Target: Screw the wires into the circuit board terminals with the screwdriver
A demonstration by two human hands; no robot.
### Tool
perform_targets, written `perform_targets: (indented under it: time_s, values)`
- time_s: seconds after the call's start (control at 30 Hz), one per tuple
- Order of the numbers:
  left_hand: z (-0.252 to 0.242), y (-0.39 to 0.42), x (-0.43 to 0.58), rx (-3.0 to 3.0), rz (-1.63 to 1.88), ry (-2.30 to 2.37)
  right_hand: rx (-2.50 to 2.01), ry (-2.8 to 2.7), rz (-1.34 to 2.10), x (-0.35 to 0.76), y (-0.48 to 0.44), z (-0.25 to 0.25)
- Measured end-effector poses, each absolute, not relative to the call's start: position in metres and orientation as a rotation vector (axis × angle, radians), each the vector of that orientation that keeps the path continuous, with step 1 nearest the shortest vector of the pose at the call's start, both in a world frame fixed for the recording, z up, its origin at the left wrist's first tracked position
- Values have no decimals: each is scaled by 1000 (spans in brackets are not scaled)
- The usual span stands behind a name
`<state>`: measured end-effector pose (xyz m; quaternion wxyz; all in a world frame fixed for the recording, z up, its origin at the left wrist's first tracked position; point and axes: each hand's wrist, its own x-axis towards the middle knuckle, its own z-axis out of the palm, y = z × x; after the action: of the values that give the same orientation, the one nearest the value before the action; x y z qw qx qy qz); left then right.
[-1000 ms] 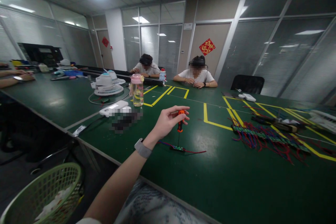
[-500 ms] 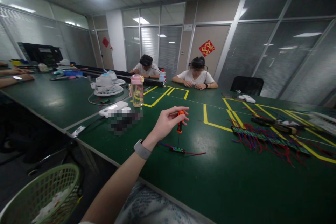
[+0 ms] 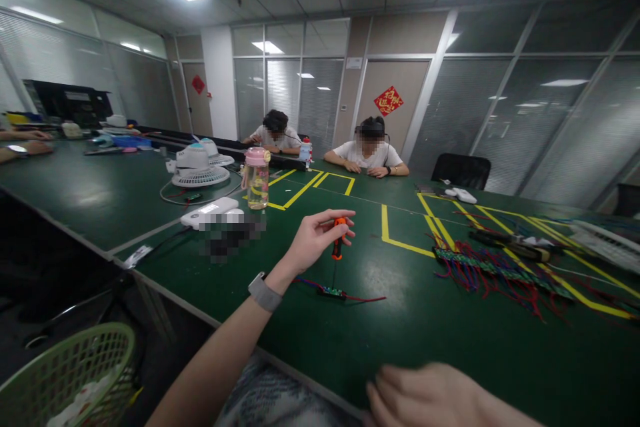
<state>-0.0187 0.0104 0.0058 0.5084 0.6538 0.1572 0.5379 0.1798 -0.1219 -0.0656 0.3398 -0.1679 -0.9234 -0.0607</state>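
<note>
Between its thumb and fingers, my left hand grips the orange and black handle of a screwdriver. The screwdriver stands upright, its thin shaft running down to a small green circuit board on the table. Whether the tip sits in a screw is too small to tell. Blue and red wires trail from the board's left end, and a red wire from its right. At the bottom edge my right hand is over the near part of the table, partly blurred, its fingers bent; what they hold, if anything, cannot be made out.
A row of circuit boards with red and blue wires lies at the right. Left of my hand are a white power strip, a pink-lidded bottle and white fans. Two people sit across the green table. A green basket stands lower left.
My right hand has come into view at the bottom. The view has shifted slightly; my left hand still holds the screwdriver upright over the board.
</note>
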Motion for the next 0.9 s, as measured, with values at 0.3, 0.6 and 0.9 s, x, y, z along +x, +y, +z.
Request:
perform_targets:
  time_s: [0.3,0.6,0.9]
  values:
    - [2,13,-20,1489,1169,241,-1129,-2249,298,153,-38,-51]
    - [3,8,-17,1622,1300,353,-1088,-2148,591,144,-26,-73]
    - [4,9,-17,1849,1467,512,-1091,-2130,608,144,-27,-72]
